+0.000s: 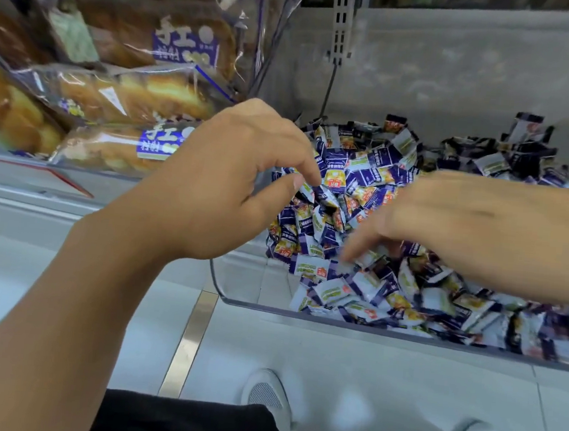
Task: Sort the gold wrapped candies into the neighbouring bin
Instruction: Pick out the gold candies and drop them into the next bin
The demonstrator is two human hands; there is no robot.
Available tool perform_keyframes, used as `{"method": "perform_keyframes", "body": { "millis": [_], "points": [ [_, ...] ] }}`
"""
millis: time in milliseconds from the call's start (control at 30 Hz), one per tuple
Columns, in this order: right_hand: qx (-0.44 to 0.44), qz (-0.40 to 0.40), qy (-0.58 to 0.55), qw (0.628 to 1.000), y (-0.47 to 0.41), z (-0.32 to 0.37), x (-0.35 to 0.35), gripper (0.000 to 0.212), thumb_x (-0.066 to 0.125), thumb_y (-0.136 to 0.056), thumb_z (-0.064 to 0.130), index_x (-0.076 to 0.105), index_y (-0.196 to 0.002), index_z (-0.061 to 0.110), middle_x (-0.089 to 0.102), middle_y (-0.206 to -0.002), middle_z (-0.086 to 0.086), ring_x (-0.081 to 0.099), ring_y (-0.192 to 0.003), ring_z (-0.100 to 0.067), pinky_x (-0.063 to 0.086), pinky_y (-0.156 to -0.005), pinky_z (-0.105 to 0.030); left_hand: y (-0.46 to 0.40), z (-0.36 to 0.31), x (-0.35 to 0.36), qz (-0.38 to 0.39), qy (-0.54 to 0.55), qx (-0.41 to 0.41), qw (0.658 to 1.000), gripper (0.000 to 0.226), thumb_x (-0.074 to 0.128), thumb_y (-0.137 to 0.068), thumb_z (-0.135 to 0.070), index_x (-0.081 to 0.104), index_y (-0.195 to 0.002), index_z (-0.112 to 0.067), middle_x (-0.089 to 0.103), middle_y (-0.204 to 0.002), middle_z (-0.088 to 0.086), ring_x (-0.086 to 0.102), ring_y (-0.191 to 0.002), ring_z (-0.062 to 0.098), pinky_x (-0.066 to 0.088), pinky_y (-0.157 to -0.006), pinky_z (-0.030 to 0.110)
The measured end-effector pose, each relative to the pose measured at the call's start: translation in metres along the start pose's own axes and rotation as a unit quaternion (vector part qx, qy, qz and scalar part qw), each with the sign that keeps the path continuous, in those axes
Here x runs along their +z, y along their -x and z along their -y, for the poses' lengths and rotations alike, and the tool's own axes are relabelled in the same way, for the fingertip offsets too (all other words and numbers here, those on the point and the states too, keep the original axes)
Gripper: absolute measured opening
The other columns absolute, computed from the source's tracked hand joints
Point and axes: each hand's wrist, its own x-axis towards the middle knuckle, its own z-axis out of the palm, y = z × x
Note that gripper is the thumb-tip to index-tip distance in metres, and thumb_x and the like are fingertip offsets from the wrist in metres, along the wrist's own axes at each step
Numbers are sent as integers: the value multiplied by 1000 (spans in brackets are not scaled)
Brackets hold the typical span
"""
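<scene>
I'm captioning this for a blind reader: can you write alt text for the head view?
Two bare hands reach into a clear bin heaped with small purple, white and yellow candies; the left hand pinches at wrappers, the blurred right hand touches the pile. Bagged bread loaves fill the shelf beside it.

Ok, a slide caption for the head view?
Both hands reach into a clear bin of wrapped candies.

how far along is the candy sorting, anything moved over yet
Done: cannot tell; no sorted gold pile is clearly visible. In hand: the left hand pinches at wrappers atop the heap in the clear bin, and the blurred right hand reaches its fingers into the same heap. Left: the candy heap remains a full mix of purple, white and gold-printed wrappers.
</scene>
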Motion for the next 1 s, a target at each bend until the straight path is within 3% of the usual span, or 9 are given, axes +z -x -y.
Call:
{"method": "perform_keyframes", "body": {
  "millis": [67,200,300,400,533,667,733,867,1000],
  "points": [
    [-81,-145,-45,985,6,5,-1,47,32,-79,64,63,-114,58,51,-142,21,46,-120,0,33,-93,-5,-1,0,1,-8,-1,1,1000,22,53,-94,-20,74,-100,-19,69,-105,-7,59,-101,21,44,-90,45],
    [-65,-61,38,995,7,5,8,59,15,-94,46,35,-149,46,19,-161,21,9,-134,7,-5,-88,10,1,1,1,-17,9,-2,1000,23,52,-94,-18,74,-100,-18,69,-105,-7,60,-102,20,45,-90,45],
    [43,3,-8,999,-19,-6,19,17,49,-90,63,61,-97,71,56,-106,39,42,-123,-9,27,-109,-27,3,2,1,-18,10,-1,1000,24,51,-95,-18,74,-101,-18,69,-106,-7,59,-103,21,44,-90,45],
    [-32,75,58,995,-20,-18,31,34,69,-75,66,71,-51,41,64,-82,8,59,-89,-21,46,-89,-30,2,3,1,-15,8,-1,1000,25,50,-96,-20,74,-102,-19,68,-107,-9,58,-103,21,43,-91,43],
    [-45,78,63,994,20,-32,26,36,38,-108,23,54,-138,15,43,-152,3,40,-136,-19,36,-73,-31,1,1,0,2,-32,7,999,27,48,-95,-28,74,-101,-24,69,-105,-10,55,-98,19,43,-89,42],
    [28,35,-232,972,51,-31,-22,50,29,-78,51,76,-94,43,68,-113,28,62,-107,6,45,-82,-21,-4,-1,5,38,-134,10,990,34,44,-90,-43,73,-101,-29,70,-102,-11,57,-95,22,48,-85,48],
    [26,-89,-195,976,49,-51,-33,29,48,-83,47,73,-71,50,71,-96,29,65,-96,5,47,-82,-23,-6,-1,6,50,-147,11,988,36,43,-88,-47,72,-102,-32,71,-102,-13,58,-96,23,49,-84,49],
    [57,-73,-12,996,0,-104,-13,24,38,-91,64,41,-109,80,49,-130,40,47,-121,2,32,-107,-35,-7,2,6,59,-162,4,985,39,41,-87,-50,72,-106,-34,70,-105,-16,58,-97,21,47,-84,46],
    [29,-38,54,997,-40,-128,39,93,58,-58,91,51,-137,43,44,-93,36,57,-112,-18,26,-94,-53,-6,3,7,61,-171,-7,983,38,42,-87,-51,72,-107,-36,70,-107,-18,58,-98,20,46,-84,45]
  ]
}}
